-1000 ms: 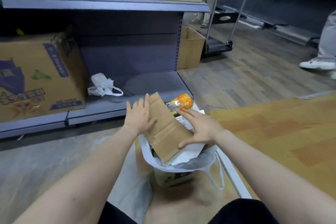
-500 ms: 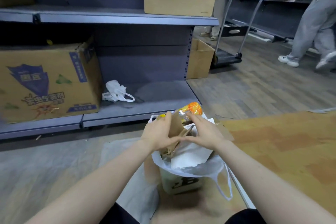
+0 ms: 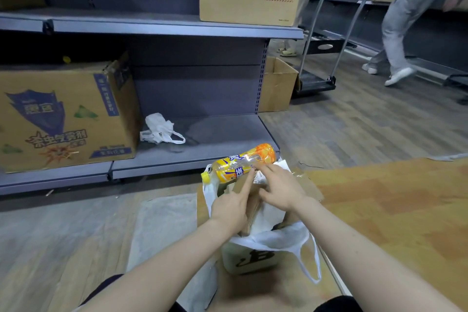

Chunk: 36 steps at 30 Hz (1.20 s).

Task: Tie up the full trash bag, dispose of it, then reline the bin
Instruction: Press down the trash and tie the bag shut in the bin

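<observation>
- Because the trash bag (image 3: 266,237) overflows its bin (image 3: 249,259) on the floor, both hands press rubbish down.
- Left hand (image 3: 231,206), forefinger out, grips cardboard (image 3: 253,206).
- Right hand (image 3: 281,191), fingers straight, touches the bottle (image 3: 240,166), probably so the bag's handles can meet.

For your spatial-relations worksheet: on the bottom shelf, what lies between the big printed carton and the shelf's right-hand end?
In the head view, only a crumpled white plastic bag lies there, just right of the printed carton; the remaining bottom shelf is bare.
</observation>
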### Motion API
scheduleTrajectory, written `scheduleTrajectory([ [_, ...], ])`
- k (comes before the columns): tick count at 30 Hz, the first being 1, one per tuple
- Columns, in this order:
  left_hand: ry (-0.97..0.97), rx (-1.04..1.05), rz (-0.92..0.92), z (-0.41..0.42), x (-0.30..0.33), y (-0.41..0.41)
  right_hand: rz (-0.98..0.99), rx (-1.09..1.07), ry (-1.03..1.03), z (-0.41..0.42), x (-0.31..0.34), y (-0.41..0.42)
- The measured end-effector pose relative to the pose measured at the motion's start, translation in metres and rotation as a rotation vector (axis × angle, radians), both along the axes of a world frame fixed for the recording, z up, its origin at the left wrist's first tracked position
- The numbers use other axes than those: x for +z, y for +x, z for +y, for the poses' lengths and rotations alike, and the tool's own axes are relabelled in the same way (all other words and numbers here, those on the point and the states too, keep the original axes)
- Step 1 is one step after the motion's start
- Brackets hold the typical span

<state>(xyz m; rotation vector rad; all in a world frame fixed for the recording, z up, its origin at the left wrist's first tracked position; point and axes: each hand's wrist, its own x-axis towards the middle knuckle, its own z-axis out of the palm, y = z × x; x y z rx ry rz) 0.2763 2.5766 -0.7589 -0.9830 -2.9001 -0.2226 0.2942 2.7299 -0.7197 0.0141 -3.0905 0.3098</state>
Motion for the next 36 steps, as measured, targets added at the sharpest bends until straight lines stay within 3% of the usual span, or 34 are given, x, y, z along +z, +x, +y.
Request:
scheduleTrajectory([
  [4, -0.074, 0.054, -0.088, 0.002, 0.004, -0.001, 0.130, -0.238, 0.073, 0.010, -0.002, -0.002],
  [7, -0.020, 0.018, -0.084, 0.001, 0.007, 0.002, 0.097, -0.379, 0.045, 0.015, -0.003, -0.003],
  [11, -0.084, 0.035, 0.114, -0.002, 0.025, 0.006, 0.066, -0.259, 0.118, 0.013, 0.006, -0.018],
  [14, -0.004, 0.135, 0.380, -0.009, 0.041, -0.008, -0.004, -0.124, 0.143, -0.001, 0.016, -0.049],
  [19, 0.135, 0.184, 0.382, -0.038, 0.044, -0.048, -0.200, 0.031, 0.204, -0.021, 0.012, -0.093],
  [21, 0.186, 0.254, 0.257, -0.050, 0.044, -0.063, -0.270, 0.038, 0.236, -0.022, 0.010, -0.098],
  [29, 0.286, 0.478, -0.557, -0.062, -0.003, -0.117, -0.290, 0.095, 0.276, -0.013, 0.015, -0.093],
  [33, 0.507, 0.523, -0.950, -0.055, -0.006, -0.114, -0.118, 0.085, 0.383, -0.003, 0.024, -0.094],
  [36, 0.562, 0.524, -1.003, -0.050, -0.005, -0.111, 0.035, -0.028, 0.268, 0.004, 0.034, -0.089],
])
